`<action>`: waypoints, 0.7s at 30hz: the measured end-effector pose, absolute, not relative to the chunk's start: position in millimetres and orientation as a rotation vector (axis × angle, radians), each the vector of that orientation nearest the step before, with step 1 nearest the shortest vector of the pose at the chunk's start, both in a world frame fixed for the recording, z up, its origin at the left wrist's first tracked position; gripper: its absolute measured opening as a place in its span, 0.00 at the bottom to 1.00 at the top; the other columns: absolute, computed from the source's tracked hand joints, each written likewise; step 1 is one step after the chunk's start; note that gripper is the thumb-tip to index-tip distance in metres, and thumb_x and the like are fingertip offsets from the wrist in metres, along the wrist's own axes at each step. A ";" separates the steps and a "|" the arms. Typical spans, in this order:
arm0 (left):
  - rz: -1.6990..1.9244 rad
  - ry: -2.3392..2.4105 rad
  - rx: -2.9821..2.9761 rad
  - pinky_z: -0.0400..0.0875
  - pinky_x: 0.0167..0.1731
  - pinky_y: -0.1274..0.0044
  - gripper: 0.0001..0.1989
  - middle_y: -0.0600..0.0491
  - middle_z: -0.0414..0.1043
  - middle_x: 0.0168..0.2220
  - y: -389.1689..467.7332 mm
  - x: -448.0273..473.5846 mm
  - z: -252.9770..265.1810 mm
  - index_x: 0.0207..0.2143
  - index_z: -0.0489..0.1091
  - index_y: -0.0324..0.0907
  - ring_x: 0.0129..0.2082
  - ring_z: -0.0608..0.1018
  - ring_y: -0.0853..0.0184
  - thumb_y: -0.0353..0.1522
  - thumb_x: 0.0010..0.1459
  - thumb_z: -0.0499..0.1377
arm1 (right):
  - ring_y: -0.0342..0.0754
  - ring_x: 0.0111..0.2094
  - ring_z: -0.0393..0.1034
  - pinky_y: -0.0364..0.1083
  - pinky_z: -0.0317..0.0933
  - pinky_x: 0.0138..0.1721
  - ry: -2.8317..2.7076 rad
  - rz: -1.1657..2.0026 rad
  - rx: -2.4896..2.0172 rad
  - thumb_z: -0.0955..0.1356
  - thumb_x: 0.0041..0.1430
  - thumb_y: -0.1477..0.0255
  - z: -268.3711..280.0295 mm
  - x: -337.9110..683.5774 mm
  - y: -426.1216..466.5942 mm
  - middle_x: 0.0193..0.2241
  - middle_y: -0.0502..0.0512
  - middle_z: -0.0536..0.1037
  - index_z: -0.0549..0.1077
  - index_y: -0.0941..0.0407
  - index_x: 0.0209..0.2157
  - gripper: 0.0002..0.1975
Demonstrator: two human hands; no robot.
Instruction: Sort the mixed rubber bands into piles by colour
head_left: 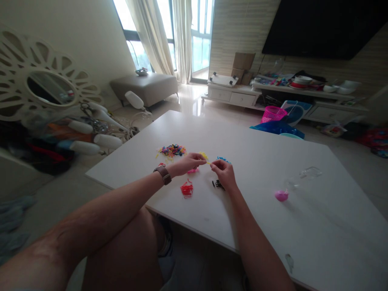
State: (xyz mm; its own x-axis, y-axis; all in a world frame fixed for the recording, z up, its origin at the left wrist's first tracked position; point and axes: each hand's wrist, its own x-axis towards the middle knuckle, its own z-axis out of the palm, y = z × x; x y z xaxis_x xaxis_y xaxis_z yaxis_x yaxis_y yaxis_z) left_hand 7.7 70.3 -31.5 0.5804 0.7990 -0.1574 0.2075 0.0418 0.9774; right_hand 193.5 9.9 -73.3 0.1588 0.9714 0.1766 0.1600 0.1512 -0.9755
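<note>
My left hand (191, 162), with a brown watch on its wrist, pinches one end of a small yellow rubber band (208, 163). The fingertips of my right hand (224, 171) are closed on its other end, so it spans the short gap between them. Just behind lies a yellow pile (203, 155), partly covered by my left hand. Blue bands (223, 159) are beyond my right hand, and black ones (217, 184) lie partly under it. Nearer me is a red pile (187, 189); a pink one (193, 170) peeks from below my left hand. A mixed-colour heap (172, 150) sits to the left.
On the right of the white table (254, 226) are a pink-purple ball-like item (281, 195) and a clear plastic piece (311, 172). A small wrapper-like scrap (289, 262) lies near the front edge. A pink basket (273, 114) stands on the floor beyond.
</note>
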 end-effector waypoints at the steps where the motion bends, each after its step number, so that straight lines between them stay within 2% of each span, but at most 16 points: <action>1: 0.557 0.905 1.495 0.55 0.22 0.80 0.17 0.57 0.62 0.21 69.9 7.7 -30.8 0.30 0.74 0.36 0.22 0.63 0.75 0.43 0.49 0.67 | 0.48 0.28 0.71 0.47 0.66 0.33 -1.242 0.898 -1.259 0.72 0.51 0.61 -73.2 193.6 10.2 0.26 0.53 0.77 0.75 0.55 0.27 0.12; 12: 0.525 0.951 1.526 0.53 0.22 0.79 0.18 0.58 0.64 0.23 70.2 7.2 -30.1 0.31 0.74 0.36 0.21 0.62 0.75 0.44 0.48 0.67 | 0.47 0.27 0.68 0.46 0.63 0.32 -1.275 0.921 -1.275 0.71 0.52 0.61 -73.7 193.1 10.4 0.23 0.51 0.74 0.73 0.55 0.26 0.12; 21: 0.567 0.969 1.547 0.52 0.22 0.78 0.14 0.60 0.56 0.20 79.6 4.4 -22.7 0.29 0.73 0.38 0.20 0.59 0.76 0.40 0.46 0.68 | 0.46 0.27 0.67 0.45 0.62 0.32 -1.302 0.824 -1.301 0.70 0.53 0.60 -71.1 197.5 10.6 0.24 0.50 0.74 0.73 0.55 0.27 0.12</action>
